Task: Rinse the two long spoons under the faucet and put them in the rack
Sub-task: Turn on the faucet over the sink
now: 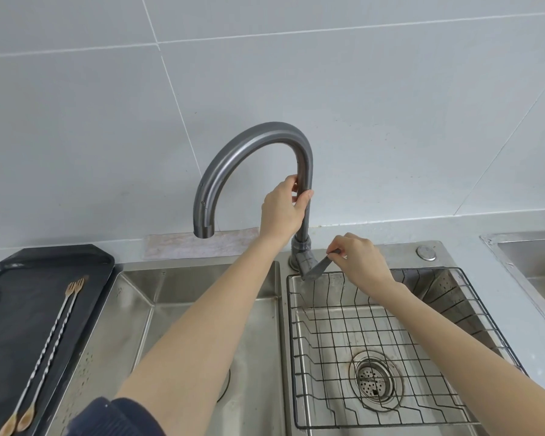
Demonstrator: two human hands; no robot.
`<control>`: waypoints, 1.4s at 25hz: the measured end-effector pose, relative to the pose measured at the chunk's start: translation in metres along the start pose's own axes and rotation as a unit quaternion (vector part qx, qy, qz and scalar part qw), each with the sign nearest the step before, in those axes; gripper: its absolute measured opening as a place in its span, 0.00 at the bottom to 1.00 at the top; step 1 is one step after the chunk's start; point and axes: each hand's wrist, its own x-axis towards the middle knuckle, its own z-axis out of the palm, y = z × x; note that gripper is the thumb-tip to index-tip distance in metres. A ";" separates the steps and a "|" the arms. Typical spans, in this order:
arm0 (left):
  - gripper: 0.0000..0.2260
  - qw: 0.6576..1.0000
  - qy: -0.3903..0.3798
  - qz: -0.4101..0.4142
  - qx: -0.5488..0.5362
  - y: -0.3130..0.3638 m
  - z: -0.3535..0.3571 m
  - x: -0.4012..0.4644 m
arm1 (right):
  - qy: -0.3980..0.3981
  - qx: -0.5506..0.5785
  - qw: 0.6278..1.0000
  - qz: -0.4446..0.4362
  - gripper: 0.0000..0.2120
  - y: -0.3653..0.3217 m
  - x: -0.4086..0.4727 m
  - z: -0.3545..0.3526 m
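Left hand [280, 209] wraps the faucet [252, 146] neck, right hand [359, 262] pinches its lever [320, 267]. Two long spoons [44, 350] lie touching on the dark tray [13, 269], far left of the rack [390, 341].

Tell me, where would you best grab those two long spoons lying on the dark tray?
Probably mid-shaft, from above. The two long spoons lie flat and side by side on the black tray, twisted stems almost touching, so one pinch could lift both. The bowls sit near the tray's front edge, forked ends farther back.
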 end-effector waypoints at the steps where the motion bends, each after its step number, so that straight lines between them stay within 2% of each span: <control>1: 0.14 1.000 0.002 -0.003 -0.004 0.000 0.000 0.000 | -0.005 -0.004 1.000 -0.002 0.07 0.000 -0.001 0.000; 19: 0.15 0.998 0.025 -0.048 -0.012 0.008 0.004 -0.006 | -0.012 -0.015 1.000 -0.007 0.10 0.002 -0.012 0.003; 22: 0.18 0.998 0.011 -0.022 0.059 0.005 0.002 -0.015 | -0.032 -0.016 0.999 -0.016 0.13 0.001 -0.019 -0.002; 26: 0.24 0.984 -0.024 0.018 0.174 0.000 -0.004 -0.039 | -0.055 -0.073 0.995 -0.042 0.20 -0.003 -0.036 -0.009; 30: 0.29 0.972 -0.056 0.039 0.224 -0.009 -0.011 -0.073 | -0.067 -0.105 0.991 -0.049 0.23 -0.012 -0.056 -0.013; 35: 0.31 0.951 -0.118 0.030 0.283 -0.019 -0.021 -0.119 | -0.099 -0.147 0.983 -0.044 0.28 -0.025 -0.088 -0.006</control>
